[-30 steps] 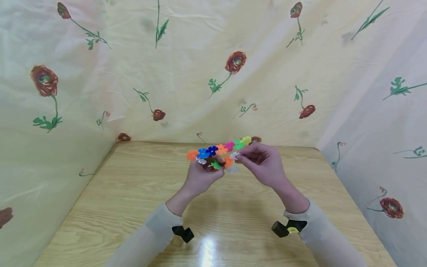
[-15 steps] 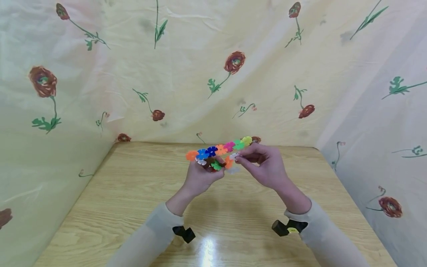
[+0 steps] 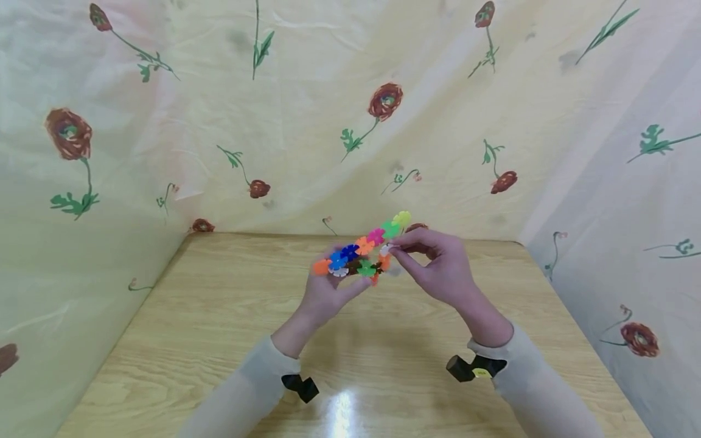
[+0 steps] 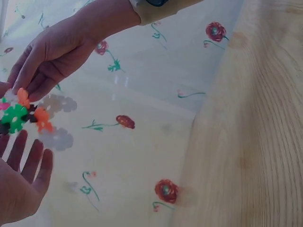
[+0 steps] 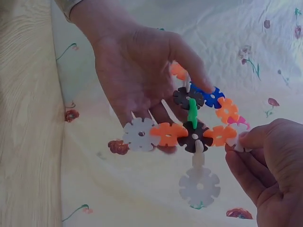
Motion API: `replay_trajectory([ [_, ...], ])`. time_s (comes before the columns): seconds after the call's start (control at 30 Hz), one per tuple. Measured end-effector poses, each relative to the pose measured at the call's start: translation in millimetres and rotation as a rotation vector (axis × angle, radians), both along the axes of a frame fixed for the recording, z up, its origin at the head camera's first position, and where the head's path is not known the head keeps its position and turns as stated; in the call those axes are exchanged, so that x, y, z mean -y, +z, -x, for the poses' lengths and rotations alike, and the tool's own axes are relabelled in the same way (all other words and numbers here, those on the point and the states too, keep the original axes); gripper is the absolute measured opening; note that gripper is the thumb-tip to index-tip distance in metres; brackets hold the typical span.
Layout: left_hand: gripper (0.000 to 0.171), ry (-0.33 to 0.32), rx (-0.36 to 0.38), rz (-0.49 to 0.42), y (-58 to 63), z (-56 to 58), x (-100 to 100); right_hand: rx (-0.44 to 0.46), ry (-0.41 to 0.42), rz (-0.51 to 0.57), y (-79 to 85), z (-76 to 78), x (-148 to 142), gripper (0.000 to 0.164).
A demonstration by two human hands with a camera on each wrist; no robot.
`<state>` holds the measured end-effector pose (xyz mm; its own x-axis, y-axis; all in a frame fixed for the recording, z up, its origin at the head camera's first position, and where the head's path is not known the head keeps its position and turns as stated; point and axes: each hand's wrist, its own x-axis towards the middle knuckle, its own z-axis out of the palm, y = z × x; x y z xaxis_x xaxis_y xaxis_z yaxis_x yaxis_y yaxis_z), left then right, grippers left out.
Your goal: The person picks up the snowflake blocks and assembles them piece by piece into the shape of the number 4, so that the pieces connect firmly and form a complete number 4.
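Over the table, a linked figure of flower-shaped interlocking discs is held up between both hands. In the head view its upper row runs from an orange disc to a yellow disc. The right hand pinches a white disc with thumb and fingertips, beside an orange disc. Around the other end, the left hand has its thumb extended and fingers loosely spread behind the discs. A black disc joins several arms; a pale translucent disc hangs below it.
A wooden tabletop lies under the hands. Cloth with printed poppies stands at the back and both sides. Black wrist cameras are strapped to the left sleeve and the right sleeve.
The left hand's fingers have loosened and opened from around the discs. The figure has tilted, its yellow end rising and its orange end dropping. The right hand keeps pinching the white disc.
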<state>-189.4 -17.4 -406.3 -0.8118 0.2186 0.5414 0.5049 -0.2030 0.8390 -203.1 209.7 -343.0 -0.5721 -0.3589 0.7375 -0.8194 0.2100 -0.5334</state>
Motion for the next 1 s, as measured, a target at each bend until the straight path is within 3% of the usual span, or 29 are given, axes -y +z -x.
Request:
replay_trajectory([
  [0.13,0.041,0.074,0.088,-0.052,0.6,-0.4,8.2,-0.035,-0.045,-0.024,0.2,0.7,-1.8,0.027],
  [0.3,0.03,0.129,0.183,-0.005,1.9,-0.7,12.7,-0.055,-0.078,-0.027,-3.2,1.7,-4.2,0.027],
  [0.5,0.03,0.092,0.221,-0.054,3.2,0.9,16.0,-0.052,-0.024,-0.034,-7.5,2.2,-17.5,0.031],
  [0.67,0.031,0.07,0.237,-0.129,6.8,2.7,17.6,-0.156,0.019,-0.116,-15.4,3.4,-29.7,0.033],
  [0.77,0.031,0.077,0.26,-0.125,7.4,4.4,18.9,-0.203,0.006,-0.143,-19.2,4.7,-32.6,0.029],
  [0.87,0.031,0.066,0.289,-0.106,7.3,4.7,20.5,-0.176,-0.027,-0.142,-21.6,4.4,-35.5,0.03],
  [1.0,0.029,0.039,0.322,-0.077,5.6,4.1,22.1,-0.052,0.024,-0.116,-26.6,2.8,-38.8,0.031],
])
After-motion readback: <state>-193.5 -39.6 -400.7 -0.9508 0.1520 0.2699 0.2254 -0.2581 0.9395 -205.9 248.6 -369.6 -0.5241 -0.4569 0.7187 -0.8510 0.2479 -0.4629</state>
